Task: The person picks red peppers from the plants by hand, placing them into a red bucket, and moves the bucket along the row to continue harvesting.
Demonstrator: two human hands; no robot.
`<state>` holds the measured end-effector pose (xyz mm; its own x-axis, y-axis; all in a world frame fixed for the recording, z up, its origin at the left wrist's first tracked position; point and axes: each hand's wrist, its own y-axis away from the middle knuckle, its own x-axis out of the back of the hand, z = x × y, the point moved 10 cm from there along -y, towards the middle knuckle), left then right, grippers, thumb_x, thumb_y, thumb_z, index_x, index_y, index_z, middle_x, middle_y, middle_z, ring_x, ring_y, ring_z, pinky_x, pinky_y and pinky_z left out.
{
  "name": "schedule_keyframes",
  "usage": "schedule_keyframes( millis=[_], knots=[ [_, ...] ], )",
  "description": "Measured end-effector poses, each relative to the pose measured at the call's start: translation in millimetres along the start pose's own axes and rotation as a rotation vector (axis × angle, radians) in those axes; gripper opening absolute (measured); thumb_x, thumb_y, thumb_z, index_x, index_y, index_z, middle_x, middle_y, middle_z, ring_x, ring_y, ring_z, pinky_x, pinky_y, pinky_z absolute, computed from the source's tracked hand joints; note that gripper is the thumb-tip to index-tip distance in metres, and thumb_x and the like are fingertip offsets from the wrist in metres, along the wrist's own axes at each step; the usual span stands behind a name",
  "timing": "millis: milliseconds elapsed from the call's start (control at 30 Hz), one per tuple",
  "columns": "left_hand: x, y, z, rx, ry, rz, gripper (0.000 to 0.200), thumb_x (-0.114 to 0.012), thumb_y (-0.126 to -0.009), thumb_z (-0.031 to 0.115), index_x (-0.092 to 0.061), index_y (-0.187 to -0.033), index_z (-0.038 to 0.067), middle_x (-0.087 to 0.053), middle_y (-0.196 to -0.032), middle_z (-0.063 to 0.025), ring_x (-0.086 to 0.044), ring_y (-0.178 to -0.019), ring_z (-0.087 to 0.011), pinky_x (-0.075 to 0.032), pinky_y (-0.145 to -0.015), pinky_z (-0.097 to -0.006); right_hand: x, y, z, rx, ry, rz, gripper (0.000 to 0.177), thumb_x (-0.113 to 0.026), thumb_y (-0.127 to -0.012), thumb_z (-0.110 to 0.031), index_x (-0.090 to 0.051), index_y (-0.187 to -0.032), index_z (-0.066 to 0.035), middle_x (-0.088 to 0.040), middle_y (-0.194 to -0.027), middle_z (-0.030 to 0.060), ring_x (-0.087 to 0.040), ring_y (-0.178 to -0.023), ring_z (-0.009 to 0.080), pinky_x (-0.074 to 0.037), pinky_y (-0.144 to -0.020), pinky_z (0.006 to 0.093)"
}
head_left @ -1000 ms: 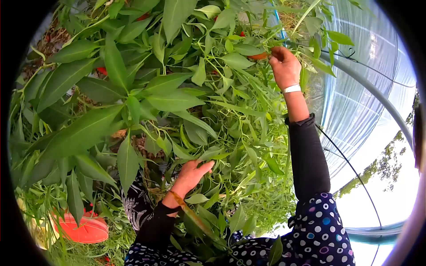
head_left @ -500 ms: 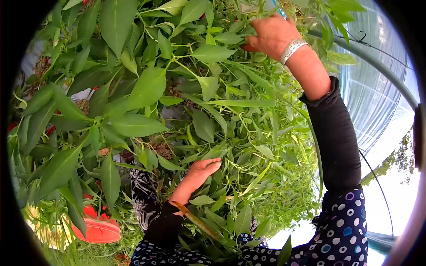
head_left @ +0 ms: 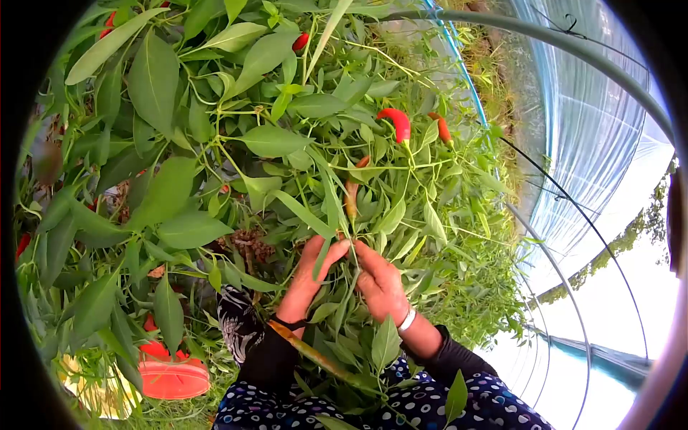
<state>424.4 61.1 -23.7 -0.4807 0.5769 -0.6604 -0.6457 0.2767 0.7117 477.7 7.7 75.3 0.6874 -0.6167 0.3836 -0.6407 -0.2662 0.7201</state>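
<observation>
My left hand point(head_left: 309, 274) and my right hand point(head_left: 381, 285) are close together in the middle of the pepper plants. The fingers of both are pinched around a thin green stem point(head_left: 352, 251), partly hidden by the fingertips. Just above them hangs a brownish-orange chili pepper point(head_left: 350, 198), pointing upward in the view. A bright red chili pepper point(head_left: 398, 126) and a smaller orange-red pepper point(head_left: 442, 129) show further up among the leaves. Long narrow green blades point(head_left: 304, 215) cross in front of my left fingers.
A long yellow-orange pepper point(head_left: 315, 353) lies across the foliage near my lap. At lower left is a red shoe point(head_left: 174, 374) beside something yellowish point(head_left: 97, 387). Plastic sheeting point(head_left: 580, 136) and curved hoops point(head_left: 595, 61) stand on the right, with a blue cord point(head_left: 464, 68) nearby.
My right hand has come down from the upper foliage to meet my left hand at the stem. My left hand's fingers have closed. The red peppers at the top have come into sight.
</observation>
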Motion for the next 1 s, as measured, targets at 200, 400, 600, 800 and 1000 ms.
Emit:
schedule_keyframes(
  millis=[200,400,600,800,1000],
  knots=[
    [9.0,-8.3,-3.2,-0.071,0.042,0.137,0.030,-0.062,-0.079,0.019,-0.058,-0.101,-0.001,-0.059,-0.093,-0.0028,-0.052,-0.082,-0.0126,-0.041,-0.072,-0.0278,-29.2,13.2,-8.3,0.001,-0.048,0.013,0.063,-0.043,-0.076,0.005,-0.022,-0.135,0.001,-0.041,-0.127,0.0247,-0.044,-0.116,0.0370,-0.035,-0.096,0.0353],
    [23.9,-6.4,-8.3,-0.025,-0.271,0.337,0.019,-0.061,-0.079,0.015,-0.062,-0.083,-0.003,-0.060,-0.081,-0.0037,-0.052,-0.070,-0.0114,-0.041,-0.063,-0.0265,-30.5,22.0,-18.7,0.063,0.209,-0.025,0.064,-0.049,-0.076,0.001,-0.023,-0.134,0.002,-0.033,-0.133,0.0253,-0.036,-0.120,0.0400,-0.035,-0.096,0.0371],
    [18.6,-5.4,18.1,-0.514,-0.288,0.343,0.016,-0.056,-0.079,0.011,-0.058,-0.078,-0.005,-0.055,-0.067,-0.0008,-0.049,-0.063,-0.0121,-0.038,-0.057,-0.0272,64.3,-11.4,-117.8,0.303,0.446,-0.043,0.054,-0.066,-0.070,-0.013,-0.047,-0.118,0.000,-0.044,-0.122,0.0254,-0.046,-0.111,0.0392,-0.040,-0.092,0.0415],
    [24.2,-8.6,0.1,-0.216,-0.467,0.370,0.023,-0.054,-0.078,0.018,-0.055,-0.074,-0.004,-0.055,-0.064,-0.0080,-0.046,-0.058,-0.0194,-0.037,-0.057,-0.0350,127.9,-131.8,-116.9,0.081,1.037,0.260,0.093,-0.077,-0.057,-0.040,-0.032,-0.131,-0.007,-0.040,-0.127,0.0229,-0.047,-0.110,0.0379,-0.040,-0.092,0.0416],
    [29.2,-8.4,-6.2,-0.282,-0.484,0.384,0.027,-0.052,-0.079,0.021,-0.055,-0.077,-0.005,-0.053,-0.061,-0.0146,-0.050,-0.058,-0.0271,-0.040,-0.060,-0.0377,101.9,-142.9,-46.9,-0.075,0.924,-0.011,0.095,-0.075,-0.058,-0.033,-0.025,-0.135,-0.008,-0.041,-0.126,0.0225,-0.051,-0.107,0.0358,-0.044,-0.090,0.0388]
  ],
)
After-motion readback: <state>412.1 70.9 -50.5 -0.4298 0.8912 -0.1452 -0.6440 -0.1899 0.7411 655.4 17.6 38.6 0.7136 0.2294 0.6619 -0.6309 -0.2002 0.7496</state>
